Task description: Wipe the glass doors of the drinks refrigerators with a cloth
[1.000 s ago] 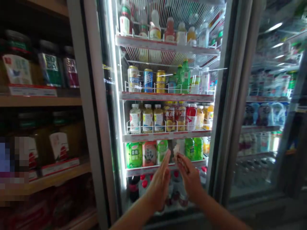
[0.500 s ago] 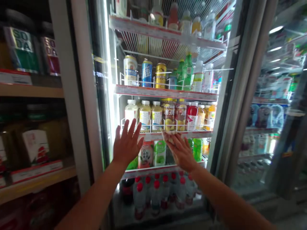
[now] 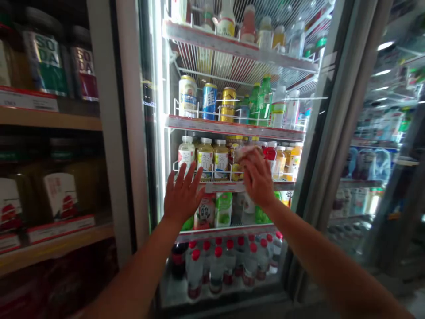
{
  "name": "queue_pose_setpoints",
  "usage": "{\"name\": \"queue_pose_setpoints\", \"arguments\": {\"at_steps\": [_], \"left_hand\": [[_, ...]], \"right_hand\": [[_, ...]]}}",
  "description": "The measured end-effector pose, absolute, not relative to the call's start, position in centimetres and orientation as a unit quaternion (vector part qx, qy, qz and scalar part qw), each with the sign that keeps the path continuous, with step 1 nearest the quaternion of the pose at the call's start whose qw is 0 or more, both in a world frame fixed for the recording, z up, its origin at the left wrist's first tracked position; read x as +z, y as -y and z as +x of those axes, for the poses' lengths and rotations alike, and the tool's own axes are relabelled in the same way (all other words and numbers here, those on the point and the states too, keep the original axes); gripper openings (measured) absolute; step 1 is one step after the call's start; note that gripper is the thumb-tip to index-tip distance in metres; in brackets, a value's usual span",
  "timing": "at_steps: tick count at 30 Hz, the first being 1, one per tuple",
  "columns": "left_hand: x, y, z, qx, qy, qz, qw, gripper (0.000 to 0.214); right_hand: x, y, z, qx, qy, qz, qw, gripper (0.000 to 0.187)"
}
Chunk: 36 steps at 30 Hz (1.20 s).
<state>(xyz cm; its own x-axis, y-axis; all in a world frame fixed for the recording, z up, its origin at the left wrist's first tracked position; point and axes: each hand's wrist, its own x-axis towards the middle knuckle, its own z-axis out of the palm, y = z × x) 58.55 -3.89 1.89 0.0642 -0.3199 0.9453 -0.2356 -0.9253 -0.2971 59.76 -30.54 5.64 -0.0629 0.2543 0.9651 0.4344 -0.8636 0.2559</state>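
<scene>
I face a lit drinks fridge behind a glass door (image 3: 156, 146). My left hand (image 3: 182, 197) is open, fingers spread, and seems to lie flat on the glass in front of the shelf rail below the pale juice bottles (image 3: 206, 157). My right hand (image 3: 257, 177) is higher and to the right, its fingers curled over a small pale wad (image 3: 244, 153), cloth or tissue, held against the glass before the middle shelf's bottles. The two hands are about a hand's width apart.
Cans (image 3: 209, 101) stand on the shelf above, and red-capped bottles (image 3: 215, 266) fill the bottom. Wooden shelves (image 3: 49, 117) with boxed goods run along the left. The grey door frame (image 3: 335, 133) and a second glass-fronted fridge (image 3: 381, 155) are at the right.
Both hands rose from the lower shelf level. The left hand swung out leftwards and spread flat; the right hand climbed with the pale wad to the middle shelf.
</scene>
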Motion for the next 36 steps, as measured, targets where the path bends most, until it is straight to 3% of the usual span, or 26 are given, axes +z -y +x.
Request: {"name": "queue_pose_setpoints", "arguments": {"at_steps": [2,4,10,16,18,23,29,33,36], "left_hand": [[1.9,3.9,58.6,-0.657,-0.189,-0.729,0.032,0.076],[1.9,3.9,58.5,-0.657,-0.188,-0.730,0.033,0.077],[1.9,3.9,58.4,-0.654,-0.190,-0.732,0.036,0.079],[1.9,4.0,58.3,-0.660,-0.191,-0.726,0.030,0.079],[1.9,4.0,58.3,-0.658,-0.195,-0.727,0.025,0.078],[1.7,4.0,58.3,-0.643,-0.191,-0.742,0.020,0.076],[1.4,4.1,57.9,-0.612,-0.163,-0.773,0.038,0.068],[1.3,4.2,57.8,-0.606,-0.154,-0.778,0.058,0.065],[1.3,4.1,57.8,-0.606,-0.146,-0.779,0.069,0.064]], "right_hand": [[7.3,30.9,60.2,-0.712,0.216,-0.658,0.117,0.050],[6.3,30.8,60.2,-0.703,0.235,-0.661,0.113,0.057],[0.7,30.5,58.7,-0.583,0.376,-0.718,-0.052,0.067],[5.0,31.0,59.5,-0.668,0.199,-0.713,0.080,0.053],[3.4,30.6,59.4,-0.658,0.219,-0.717,0.069,0.055],[0.3,30.6,58.7,-0.577,0.344,-0.739,-0.049,0.055],[2.9,30.0,59.0,-0.653,0.216,-0.722,0.081,0.050],[0.1,28.5,58.2,-0.609,0.293,-0.736,0.038,0.053],[1.2,28.5,58.2,-0.612,0.295,-0.733,0.031,0.050]]}}
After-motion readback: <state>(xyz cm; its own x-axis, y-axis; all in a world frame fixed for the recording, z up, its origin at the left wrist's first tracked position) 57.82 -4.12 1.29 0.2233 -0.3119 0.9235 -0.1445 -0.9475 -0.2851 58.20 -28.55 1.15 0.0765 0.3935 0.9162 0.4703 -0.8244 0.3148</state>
